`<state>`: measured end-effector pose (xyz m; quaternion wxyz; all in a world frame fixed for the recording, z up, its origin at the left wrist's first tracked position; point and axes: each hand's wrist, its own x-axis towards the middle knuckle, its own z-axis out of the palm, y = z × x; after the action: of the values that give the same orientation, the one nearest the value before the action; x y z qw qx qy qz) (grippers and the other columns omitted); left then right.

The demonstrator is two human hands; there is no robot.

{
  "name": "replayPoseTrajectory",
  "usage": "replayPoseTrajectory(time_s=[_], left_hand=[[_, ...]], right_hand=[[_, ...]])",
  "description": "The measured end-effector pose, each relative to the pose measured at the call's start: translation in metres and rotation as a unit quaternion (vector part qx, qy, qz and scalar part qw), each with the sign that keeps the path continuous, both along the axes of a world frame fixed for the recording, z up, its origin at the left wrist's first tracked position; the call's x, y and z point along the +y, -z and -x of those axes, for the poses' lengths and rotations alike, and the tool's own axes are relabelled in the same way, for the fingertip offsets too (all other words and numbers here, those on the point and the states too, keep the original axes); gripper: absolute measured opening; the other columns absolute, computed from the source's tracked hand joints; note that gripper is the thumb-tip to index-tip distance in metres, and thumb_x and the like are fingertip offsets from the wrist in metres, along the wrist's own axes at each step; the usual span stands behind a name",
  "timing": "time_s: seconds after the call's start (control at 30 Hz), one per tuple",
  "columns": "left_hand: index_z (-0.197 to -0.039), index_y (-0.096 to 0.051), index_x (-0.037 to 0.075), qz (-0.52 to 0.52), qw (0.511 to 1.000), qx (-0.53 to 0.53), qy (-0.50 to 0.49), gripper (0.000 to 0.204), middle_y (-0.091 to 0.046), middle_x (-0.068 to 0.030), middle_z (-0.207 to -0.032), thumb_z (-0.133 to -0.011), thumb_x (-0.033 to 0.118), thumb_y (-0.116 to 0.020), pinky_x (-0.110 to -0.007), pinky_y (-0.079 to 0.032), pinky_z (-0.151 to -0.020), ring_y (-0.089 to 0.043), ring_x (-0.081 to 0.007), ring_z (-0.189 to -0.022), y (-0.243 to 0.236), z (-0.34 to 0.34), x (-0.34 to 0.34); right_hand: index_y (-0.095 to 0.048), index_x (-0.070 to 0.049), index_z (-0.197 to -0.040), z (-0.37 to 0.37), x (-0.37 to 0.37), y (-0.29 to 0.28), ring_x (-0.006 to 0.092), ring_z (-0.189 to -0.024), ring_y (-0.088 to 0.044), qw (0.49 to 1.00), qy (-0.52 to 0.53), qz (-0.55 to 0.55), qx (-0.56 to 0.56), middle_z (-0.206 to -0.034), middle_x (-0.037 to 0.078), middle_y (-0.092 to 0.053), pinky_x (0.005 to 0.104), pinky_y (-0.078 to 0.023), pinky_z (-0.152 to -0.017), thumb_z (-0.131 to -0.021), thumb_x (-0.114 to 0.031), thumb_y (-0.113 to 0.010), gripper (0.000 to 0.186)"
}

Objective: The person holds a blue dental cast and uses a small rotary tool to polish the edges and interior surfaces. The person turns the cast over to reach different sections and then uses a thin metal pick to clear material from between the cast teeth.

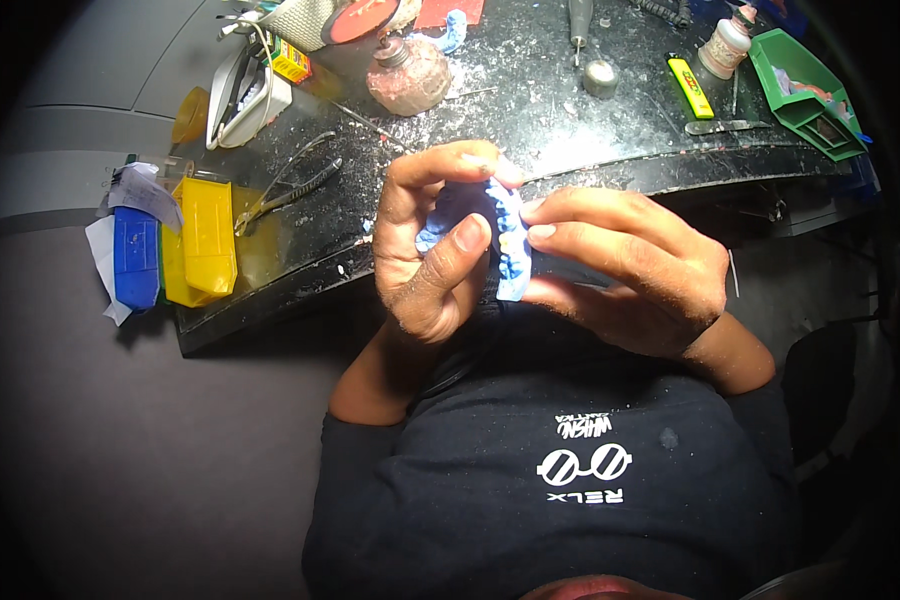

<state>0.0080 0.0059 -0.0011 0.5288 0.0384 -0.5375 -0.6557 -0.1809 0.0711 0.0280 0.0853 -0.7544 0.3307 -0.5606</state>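
Observation:
A light blue dental cast (511, 245), arch-shaped with a row of teeth, is held up between my two hands in front of my chest, just off the bench's near edge. My left hand (425, 245) curls round its left side, fingertips on the top end and thumb across the inner part. From the right, my right hand (635, 260) pinches the cast's outer side with its fingertips, the thumb low near the bottom end. White dust coats the fingers. My left palm and fingers hide part of the arch.
On the dusty black bench (530, 130) stand a pink-smeared burner bottle (408, 77), a small metal cup (600, 78), a yellow cutter (690, 87), a knife (727, 127), a white bottle (725, 48) and a green bin (808, 95). Pliers (290, 185) lie left, near yellow (208, 235) and blue (137, 257) bins.

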Motion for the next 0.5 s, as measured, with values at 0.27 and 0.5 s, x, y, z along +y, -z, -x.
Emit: replayPoseTrajectory(time_s=[0.27, 0.5], left_hand=[[-0.131, -0.051, 0.0, 0.017, 0.999, -0.042, -0.027, 0.038, -0.058, -0.0184, -0.126, -0.096, 0.005, -0.063, -0.036, -0.047, -0.102, -0.058, -0.0212, -0.116, -0.002, -0.001, 0.003], [-0.131, -0.053, -0.002, 0.011, 0.997, -0.057, -0.06, 0.035, -0.058, -0.0177, -0.127, -0.097, 0.002, -0.061, -0.034, -0.046, -0.103, -0.058, -0.0196, -0.116, -0.011, -0.001, 0.009]], right_hand=[[-0.074, 0.002, -0.108, -0.001, 0.0, -0.001, 0.0284, -0.089, -0.075, 1.0, 0.0, 0.0, -0.006, -0.104, 0.018, -0.075, 0.0334, -0.062, -0.075, -0.072, -0.006, -0.092, 0.041], [-0.074, 0.005, -0.108, 0.007, -0.003, -0.002, 0.033, -0.096, -0.077, 0.999, -0.013, -0.035, 0.006, -0.104, 0.021, -0.076, 0.0372, -0.063, -0.083, -0.073, -0.005, -0.091, 0.041]])
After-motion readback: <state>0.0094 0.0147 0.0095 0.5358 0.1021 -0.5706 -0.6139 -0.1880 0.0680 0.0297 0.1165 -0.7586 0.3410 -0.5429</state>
